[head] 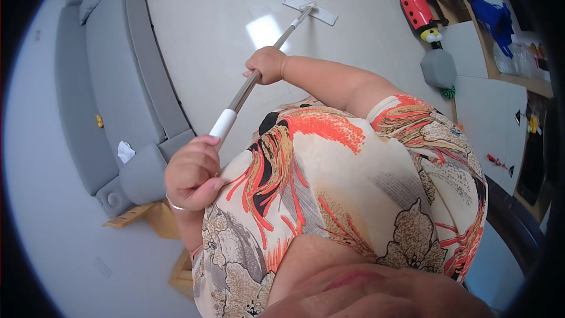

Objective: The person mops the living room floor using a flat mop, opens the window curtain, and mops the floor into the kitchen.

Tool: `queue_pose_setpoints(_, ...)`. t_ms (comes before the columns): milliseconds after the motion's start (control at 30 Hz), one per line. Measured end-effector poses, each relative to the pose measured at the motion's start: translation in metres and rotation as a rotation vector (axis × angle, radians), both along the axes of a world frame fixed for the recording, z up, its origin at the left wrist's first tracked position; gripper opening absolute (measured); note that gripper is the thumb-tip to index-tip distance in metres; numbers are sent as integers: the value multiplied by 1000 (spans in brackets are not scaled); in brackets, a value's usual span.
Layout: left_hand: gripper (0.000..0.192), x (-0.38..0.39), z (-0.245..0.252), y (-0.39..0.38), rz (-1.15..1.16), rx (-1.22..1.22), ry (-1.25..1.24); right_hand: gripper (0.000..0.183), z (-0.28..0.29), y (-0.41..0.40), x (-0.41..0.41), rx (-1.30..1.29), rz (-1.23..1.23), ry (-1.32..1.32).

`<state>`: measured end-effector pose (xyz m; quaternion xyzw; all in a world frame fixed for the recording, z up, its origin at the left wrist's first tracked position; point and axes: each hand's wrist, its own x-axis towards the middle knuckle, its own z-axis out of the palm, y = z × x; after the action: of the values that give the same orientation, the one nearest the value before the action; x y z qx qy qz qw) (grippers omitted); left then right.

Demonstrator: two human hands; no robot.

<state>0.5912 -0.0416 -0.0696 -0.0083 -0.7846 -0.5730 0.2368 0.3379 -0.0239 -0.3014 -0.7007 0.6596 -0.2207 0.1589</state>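
A flat mop's metal pole runs slantwise from my chest out over the floor. My left hand, with a pale bracelet at the wrist, is closed around the upper end of its white grip. Farther down, my right hand grasps the bare metal part of the pole. At the far end, the white rectangular mop head rests on the light tiled floor. Its underside is hidden.
A grey sofa lines the left side, with a crumpled white tissue and small yellow object on it. Wooden furniture stands lower left. To the right are a red spotted toy on a grey base and a cabinet.
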Motion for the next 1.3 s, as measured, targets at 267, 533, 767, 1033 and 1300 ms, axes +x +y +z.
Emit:
queue_pose_setpoints(267, 26, -78, -49, -36, -157, -110, -175, 34, -38, -4, -90, 26, -155, 16)
queue_pose_setpoints(533, 25, -76, -79, -30, -29, -38, -103, 32, -25, -8, -105, 348, -200, 150)
queue_pose_setpoints(767, 24, -43, -12, -28, 153, 58, -112, 22, 21, -10, -63, 436, -54, 75)
queue_pose_setpoints(1033, 35, 21, 89, -21, -33, -56, -93, 23, 73, 10, 30, 256, 212, -123)
queue_pose_setpoints(1300, 40, 46, 53, -6, -177, -134, -263, 18, 16, 22, 73, 289, 464, -342)
